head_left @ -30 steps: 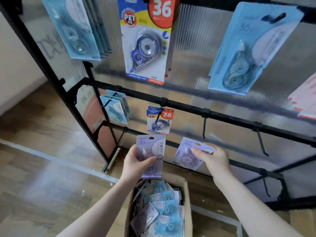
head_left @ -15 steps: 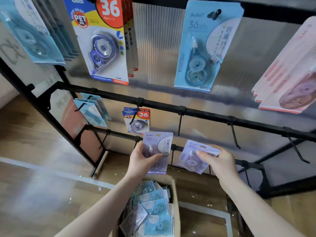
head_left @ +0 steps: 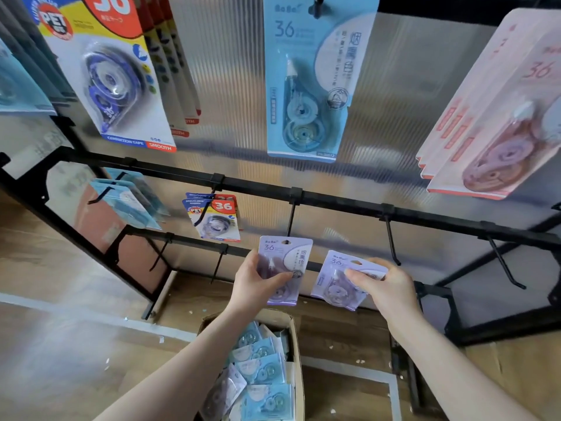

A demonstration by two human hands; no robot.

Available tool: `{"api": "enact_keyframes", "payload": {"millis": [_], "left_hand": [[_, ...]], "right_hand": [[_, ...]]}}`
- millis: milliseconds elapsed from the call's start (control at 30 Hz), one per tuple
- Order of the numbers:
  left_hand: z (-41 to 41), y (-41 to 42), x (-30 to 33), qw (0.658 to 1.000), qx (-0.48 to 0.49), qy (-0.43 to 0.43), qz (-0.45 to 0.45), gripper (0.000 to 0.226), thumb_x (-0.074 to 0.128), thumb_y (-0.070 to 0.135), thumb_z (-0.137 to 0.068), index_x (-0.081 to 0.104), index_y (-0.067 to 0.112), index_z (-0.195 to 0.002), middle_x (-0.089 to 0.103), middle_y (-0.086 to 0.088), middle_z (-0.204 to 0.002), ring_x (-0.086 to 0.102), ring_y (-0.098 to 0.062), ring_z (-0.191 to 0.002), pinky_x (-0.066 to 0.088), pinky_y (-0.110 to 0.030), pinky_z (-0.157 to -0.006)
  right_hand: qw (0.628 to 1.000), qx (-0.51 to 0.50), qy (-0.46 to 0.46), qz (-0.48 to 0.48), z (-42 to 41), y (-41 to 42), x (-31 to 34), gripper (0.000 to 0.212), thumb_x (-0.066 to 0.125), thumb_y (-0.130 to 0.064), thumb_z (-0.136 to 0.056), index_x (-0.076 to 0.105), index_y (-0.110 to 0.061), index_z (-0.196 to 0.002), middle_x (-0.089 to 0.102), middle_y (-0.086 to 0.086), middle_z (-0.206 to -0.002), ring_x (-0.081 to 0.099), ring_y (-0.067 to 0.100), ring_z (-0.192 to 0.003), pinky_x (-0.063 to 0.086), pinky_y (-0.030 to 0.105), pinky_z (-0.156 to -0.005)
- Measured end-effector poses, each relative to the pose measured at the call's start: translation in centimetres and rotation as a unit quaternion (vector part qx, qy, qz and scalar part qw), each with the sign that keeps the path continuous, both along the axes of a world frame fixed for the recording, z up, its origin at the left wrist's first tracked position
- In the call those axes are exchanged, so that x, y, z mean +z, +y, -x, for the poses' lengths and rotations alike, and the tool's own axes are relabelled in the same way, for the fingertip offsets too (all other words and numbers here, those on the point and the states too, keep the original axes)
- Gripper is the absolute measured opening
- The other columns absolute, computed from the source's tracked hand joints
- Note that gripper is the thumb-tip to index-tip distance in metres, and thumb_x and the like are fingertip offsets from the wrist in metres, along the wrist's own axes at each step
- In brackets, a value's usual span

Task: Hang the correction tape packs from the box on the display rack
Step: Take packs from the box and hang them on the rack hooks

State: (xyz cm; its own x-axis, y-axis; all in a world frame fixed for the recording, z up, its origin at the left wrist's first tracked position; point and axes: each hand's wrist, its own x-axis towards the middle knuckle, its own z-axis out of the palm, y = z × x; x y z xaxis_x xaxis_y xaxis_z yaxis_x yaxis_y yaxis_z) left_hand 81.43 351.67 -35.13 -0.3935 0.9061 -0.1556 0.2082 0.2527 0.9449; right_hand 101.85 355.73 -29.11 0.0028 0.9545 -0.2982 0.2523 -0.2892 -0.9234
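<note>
The display rack (head_left: 334, 205) is carrying hung packs on its upper hooks, while several hooks along its middle bar are standing bare. Below it, the box (head_left: 296, 344) is holding many packs, so much is remaining. The left hand (head_left: 255, 287) is gripping one purple pack (head_left: 283, 268) under a bare hook (head_left: 290, 220), the right hand (head_left: 385, 287) pinching another purple pack (head_left: 337, 284) beside it.

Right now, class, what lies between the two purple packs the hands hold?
In the head view, nothing sits between the left pack and right pack; only the rack's lower bar shows behind the gap.
</note>
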Motion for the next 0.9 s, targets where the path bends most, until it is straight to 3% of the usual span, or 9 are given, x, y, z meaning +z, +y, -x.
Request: {"api": "enact_keyframes", "payload": {"millis": [100,200,433,633,767,900], "left_hand": [[-0.3,0.1,-0.2,1.0,-0.003,-0.011,0.001,0.042,0.079,0.008,-0.074,0.038,0.013,-0.071,0.041,0.004,-0.064,0.044,0.004,-0.047,0.039,-0.01,-0.048],[-0.4,0.1,-0.7,1.0,0.004,-0.019,-0.001,0.044,0.08,0.01,-0.074,0.036,0.013,-0.07,0.037,0.002,-0.063,0.036,-0.001,-0.048,0.036,-0.013,-0.049],[0.3,2.6,-1.1,1.0,-0.002,-0.001,0.018,0.041,0.079,0.013,-0.076,0.038,0.011,-0.074,0.041,0.0,-0.067,0.04,-0.013,-0.059,0.039,-0.019,-0.055],[0.8,5.2,-0.4,0.998,-0.02,0.05,0.03,0.035,0.075,0.014,-0.081,0.041,0.007,-0.085,0.044,0.004,-0.07,0.042,-0.005,-0.059,0.038,-0.008,-0.048],[0.7,6.5,-0.1,0.996,-0.019,0.071,0.044,0.034,0.072,0.016,-0.083,0.039,0.011,-0.085,0.043,0.007,-0.074,0.041,-0.004,-0.062,0.038,-0.013,-0.047],[0.7,7.2,-0.4,0.993,-0.022,0.097,0.056,0.035,0.072,0.019,-0.084,0.041,0.008,-0.097,0.044,0.004,-0.081,0.05,-0.019,-0.081,0.036,-0.018,-0.055]], "right_hand": [[1.0,0.001,-0.009,0.008,-0.4,0.4,-0.5,0.017,0.075,-0.015,-0.078,0.063,-0.018,-0.091,0.066,-0.005,-0.086,0.061,0.006,-0.079,0.048,0.02,-0.055],[1.0,-0.004,-0.015,0.018,-0.5,0.9,-0.9,0.025,0.076,-0.015,-0.077,0.065,-0.012,-0.099,0.067,0.001,-0.092,0.062,0.012,-0.083,0.047,0.022,-0.057],[1.0,0.004,-0.017,0.019,-0.7,1.4,-1.2,0.024,0.075,-0.015,-0.078,0.065,-0.01,-0.098,0.066,-0.002,-0.088,0.062,0.01,-0.08,0.047,0.019,-0.055],[1.0,0.013,-0.001,0.011,-0.5,1.4,-1.0,0.015,0.074,-0.014,-0.079,0.061,-0.021,-0.082,0.064,-0.009,-0.078,0.064,0.001,-0.065,0.046,0.01,-0.046],[1.0,0.018,0.007,0.01,-0.3,1.3,-1.0,0.019,0.073,-0.013,-0.08,0.059,-0.025,-0.077,0.063,-0.01,-0.075,0.062,-0.01,-0.061,0.046,0.011,-0.048],[1.0,0.022,0.002,0.001,-0.3,1.2,-1.0,0.018,0.073,-0.014,-0.08,0.059,-0.026,-0.077,0.064,-0.012,-0.076,0.063,-0.006,-0.064,0.047,0.012,-0.05]]}}
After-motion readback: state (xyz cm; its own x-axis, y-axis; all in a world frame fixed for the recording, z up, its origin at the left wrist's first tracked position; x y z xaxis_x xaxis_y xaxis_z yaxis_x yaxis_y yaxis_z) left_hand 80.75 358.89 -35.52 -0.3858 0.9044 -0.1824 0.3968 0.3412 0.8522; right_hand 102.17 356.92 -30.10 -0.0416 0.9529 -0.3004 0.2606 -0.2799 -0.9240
